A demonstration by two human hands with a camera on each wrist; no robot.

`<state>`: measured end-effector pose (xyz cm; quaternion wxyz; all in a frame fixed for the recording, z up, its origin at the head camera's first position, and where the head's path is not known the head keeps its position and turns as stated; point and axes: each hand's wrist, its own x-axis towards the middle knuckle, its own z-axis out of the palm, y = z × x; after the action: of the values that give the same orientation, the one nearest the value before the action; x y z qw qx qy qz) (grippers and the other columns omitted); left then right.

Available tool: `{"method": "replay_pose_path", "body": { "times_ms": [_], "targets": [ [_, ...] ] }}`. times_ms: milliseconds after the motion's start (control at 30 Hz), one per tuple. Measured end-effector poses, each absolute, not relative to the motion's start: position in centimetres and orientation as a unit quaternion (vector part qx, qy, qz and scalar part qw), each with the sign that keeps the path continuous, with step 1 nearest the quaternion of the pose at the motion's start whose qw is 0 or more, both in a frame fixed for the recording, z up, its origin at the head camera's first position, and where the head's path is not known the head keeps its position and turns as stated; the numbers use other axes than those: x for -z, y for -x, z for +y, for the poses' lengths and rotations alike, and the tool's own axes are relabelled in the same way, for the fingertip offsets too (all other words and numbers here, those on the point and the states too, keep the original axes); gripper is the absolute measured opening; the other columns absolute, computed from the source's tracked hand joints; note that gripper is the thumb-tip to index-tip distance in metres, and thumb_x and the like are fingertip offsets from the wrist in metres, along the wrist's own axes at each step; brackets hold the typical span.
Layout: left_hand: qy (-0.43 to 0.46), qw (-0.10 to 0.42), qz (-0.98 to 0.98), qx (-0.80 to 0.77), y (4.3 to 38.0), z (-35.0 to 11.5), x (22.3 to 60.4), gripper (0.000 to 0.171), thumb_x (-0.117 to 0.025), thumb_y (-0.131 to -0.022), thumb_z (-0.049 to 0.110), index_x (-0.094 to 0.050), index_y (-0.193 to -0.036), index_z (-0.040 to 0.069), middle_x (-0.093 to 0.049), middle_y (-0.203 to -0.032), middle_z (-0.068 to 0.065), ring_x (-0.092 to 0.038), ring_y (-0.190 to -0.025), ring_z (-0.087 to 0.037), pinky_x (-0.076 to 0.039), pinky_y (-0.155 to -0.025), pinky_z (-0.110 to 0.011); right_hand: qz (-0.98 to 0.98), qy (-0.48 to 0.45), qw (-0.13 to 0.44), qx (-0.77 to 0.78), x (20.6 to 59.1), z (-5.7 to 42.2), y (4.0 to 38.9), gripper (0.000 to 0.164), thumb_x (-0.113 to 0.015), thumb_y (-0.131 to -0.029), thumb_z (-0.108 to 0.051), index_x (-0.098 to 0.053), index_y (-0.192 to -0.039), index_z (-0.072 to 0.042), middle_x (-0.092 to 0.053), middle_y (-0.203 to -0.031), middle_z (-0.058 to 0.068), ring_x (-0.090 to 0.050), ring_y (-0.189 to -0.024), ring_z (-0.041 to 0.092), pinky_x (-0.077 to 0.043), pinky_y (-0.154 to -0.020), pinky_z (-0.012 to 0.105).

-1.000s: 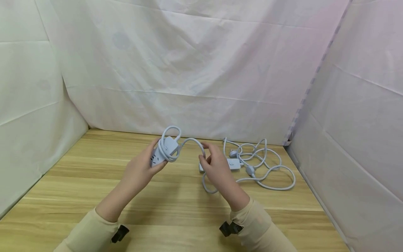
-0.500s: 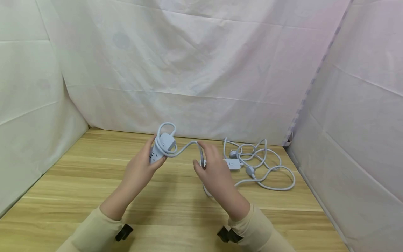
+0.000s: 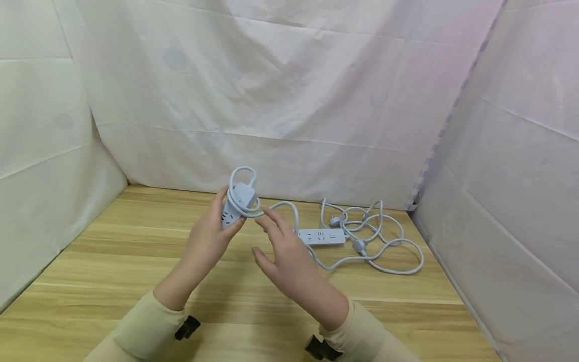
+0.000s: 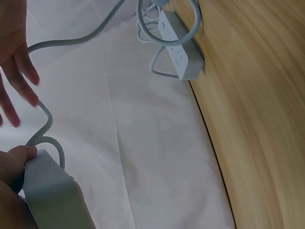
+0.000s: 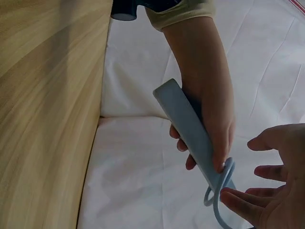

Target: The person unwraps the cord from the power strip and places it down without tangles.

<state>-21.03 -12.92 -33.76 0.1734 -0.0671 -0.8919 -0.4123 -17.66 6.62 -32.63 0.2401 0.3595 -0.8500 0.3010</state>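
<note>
My left hand [image 3: 209, 237] grips a white power strip [image 3: 229, 215] above the table, fingers on one side and thumb on the other. Its white cord [image 3: 242, 168] loops around the strip's upper end, and the free part runs right and down to the table. Just right of the strip, my right hand [image 3: 287, 256] is held with fingers extended and spread. In the right wrist view, the fingertips of the right hand [image 5: 271, 186] lie against or very close to the cord loop [image 5: 217, 210]; contact is hard to tell. The strip's long side [image 5: 186, 126] shows there.
A second white power strip [image 3: 323, 237] lies on the wooden table [image 3: 135, 251] behind the right hand. Tangled white cords [image 3: 400, 241] with two plugs, one a round-bodied plug [image 3: 359, 245], lie to its right. White cloth walls [image 3: 271, 100] enclose the back and sides.
My right hand has let go of the cord, spread its fingers and moved left toward the strip. The left hand has raised the strip slightly. More of the second strip now shows.
</note>
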Motion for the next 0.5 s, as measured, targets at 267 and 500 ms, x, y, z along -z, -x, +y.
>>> {"method": "replay_pose_path", "body": {
  "times_ms": [267,500],
  "targets": [
    [0.079,0.189,-0.892,0.402,20.3,-11.9,33.0,0.075,-0.069,-0.091,0.031,-0.028,-0.152,0.017,-0.061,-0.114,-0.018,-0.059,-0.092,-0.032,-0.046,-0.070,-0.049,-0.862,-0.338,0.266,-0.268,33.9,6.6,19.3,0.054,-0.072,-0.087,-0.015,-0.051,-0.133,0.004,-0.045,-0.141,0.023,-0.055,-0.118,0.036,-0.049,-0.091,0.045],
    [0.082,0.189,-0.893,0.400,20.2,-12.0,32.9,0.075,-0.068,-0.091,0.033,-0.027,-0.152,0.019,-0.061,-0.115,-0.017,-0.059,-0.088,-0.031,-0.046,-0.068,-0.046,-0.839,-0.384,0.306,-0.236,34.4,7.1,21.0,0.052,-0.074,-0.085,-0.012,-0.054,-0.129,0.006,-0.051,-0.133,0.019,-0.059,-0.111,0.030,-0.051,-0.087,0.038]
  ]
}}
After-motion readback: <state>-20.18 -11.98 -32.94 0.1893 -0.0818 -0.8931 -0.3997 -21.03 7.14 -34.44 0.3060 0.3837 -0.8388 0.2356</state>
